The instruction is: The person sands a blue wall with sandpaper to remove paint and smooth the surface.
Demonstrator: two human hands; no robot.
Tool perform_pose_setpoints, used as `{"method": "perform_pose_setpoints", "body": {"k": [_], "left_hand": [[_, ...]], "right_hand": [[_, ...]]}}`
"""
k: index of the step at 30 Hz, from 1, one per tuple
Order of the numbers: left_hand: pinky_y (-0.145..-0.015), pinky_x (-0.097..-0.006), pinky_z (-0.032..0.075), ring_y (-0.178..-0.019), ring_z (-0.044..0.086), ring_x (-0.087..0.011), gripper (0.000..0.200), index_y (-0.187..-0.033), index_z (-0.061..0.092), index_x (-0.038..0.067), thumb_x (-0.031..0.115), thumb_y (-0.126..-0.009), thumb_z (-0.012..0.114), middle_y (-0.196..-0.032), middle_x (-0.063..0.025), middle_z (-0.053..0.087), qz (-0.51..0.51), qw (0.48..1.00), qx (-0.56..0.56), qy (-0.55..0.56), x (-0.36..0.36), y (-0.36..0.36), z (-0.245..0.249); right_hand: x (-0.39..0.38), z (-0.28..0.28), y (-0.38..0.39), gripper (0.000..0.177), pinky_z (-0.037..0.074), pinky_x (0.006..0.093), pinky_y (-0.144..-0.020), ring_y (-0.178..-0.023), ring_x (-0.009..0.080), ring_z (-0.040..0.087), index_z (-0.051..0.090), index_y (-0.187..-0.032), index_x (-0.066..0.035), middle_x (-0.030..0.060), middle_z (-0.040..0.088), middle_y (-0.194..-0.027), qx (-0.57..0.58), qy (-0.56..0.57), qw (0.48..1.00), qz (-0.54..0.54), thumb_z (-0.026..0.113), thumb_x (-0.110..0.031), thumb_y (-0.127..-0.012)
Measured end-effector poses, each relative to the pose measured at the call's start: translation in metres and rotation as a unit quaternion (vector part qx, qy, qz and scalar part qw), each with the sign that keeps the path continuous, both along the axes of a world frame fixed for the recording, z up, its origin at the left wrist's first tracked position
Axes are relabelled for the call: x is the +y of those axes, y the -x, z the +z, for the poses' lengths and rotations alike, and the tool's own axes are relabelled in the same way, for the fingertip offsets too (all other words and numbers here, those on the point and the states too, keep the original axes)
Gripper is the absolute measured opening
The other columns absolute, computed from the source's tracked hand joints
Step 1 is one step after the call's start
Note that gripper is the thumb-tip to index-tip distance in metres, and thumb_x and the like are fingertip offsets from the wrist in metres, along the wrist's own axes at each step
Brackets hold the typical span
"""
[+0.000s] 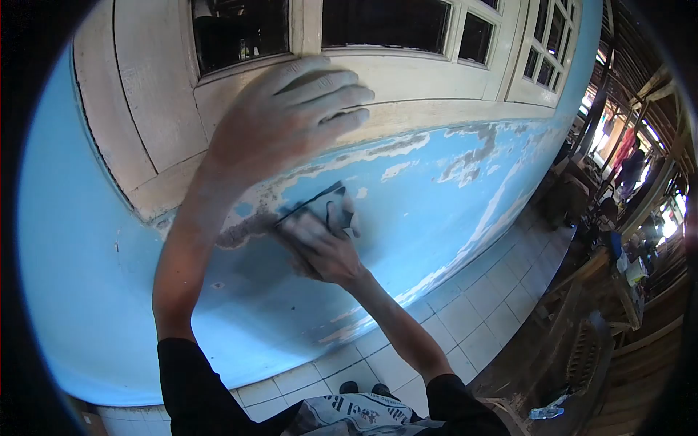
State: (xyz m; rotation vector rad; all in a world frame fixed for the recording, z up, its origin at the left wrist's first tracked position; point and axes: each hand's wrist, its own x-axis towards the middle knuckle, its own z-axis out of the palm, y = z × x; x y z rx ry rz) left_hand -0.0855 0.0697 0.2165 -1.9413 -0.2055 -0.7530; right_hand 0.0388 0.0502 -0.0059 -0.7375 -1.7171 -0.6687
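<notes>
My left hand rests with its fingers spread on the cream window frame, near its lower rail. It holds nothing. Below it, my right hand presses a dark, flat, straight-edged piece, which looks like folded sandpaper, against the blue wall. This hand is slightly blurred, and the fingers cover part of the piece. Around both hands the paint is flaked, with a rough grey-brown bare patch left of my right hand and white and grey spots under the frame.
Pale floor tiles run along the foot of the wall. At the right stand a wooden bench and cluttered items under a wooden roof. A plastic bottle lies at the lower right. Dark glass panes fill the window above.
</notes>
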Motion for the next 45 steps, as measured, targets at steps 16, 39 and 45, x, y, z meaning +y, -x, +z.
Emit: {"method": "perform_pose_setpoints", "body": {"k": [16, 39, 45], "left_hand": [[-0.106, -0.0370, 0.037, -0.119, 0.051, -0.0173, 0.032, -0.105, 0.064, 0.013, 0.012, -0.073, 0.065, -0.124, 0.0022, 0.059, -0.003, 1.000, -0.001, 0.022, -0.007, -0.001, 0.001], [-0.107, -0.0392, 0.037, -0.122, 0.050, -0.0192, 0.031, -0.108, 0.062, 0.010, 0.012, -0.077, 0.061, -0.124, -0.0004, 0.058, 0.017, 0.999, -0.003, 0.050, -0.013, -0.002, -0.001], [-0.107, -0.0394, 0.037, -0.122, 0.050, -0.0194, 0.028, -0.106, 0.063, 0.010, 0.011, -0.078, 0.060, -0.122, -0.0009, 0.060, 0.021, 0.998, -0.007, 0.064, -0.014, -0.004, -0.001]], "right_hand": [[0.029, -0.020, -0.032, 0.063, 0.027, 0.0620, -0.106, -0.131, 0.0435, 0.038, 0.052, -0.136, -0.019, 0.0150, 0.044, -0.141, -0.169, 0.046, 0.983, 0.055, 0.064, -0.039, -0.077], [0.077, 0.017, -0.194, 0.052, 0.025, 0.0377, -0.112, -0.133, 0.0355, 0.038, 0.040, -0.132, 0.013, 0.0239, 0.043, -0.141, 0.592, 0.143, 0.793, 0.013, 0.036, -0.029, -0.103], [0.036, 0.020, -0.149, 0.054, 0.004, 0.0494, -0.117, -0.144, 0.0407, 0.015, 0.030, -0.143, 0.009, 0.0270, 0.025, -0.152, 0.051, 0.031, 0.993, -0.097, 0.036, -0.021, -0.098]]}}
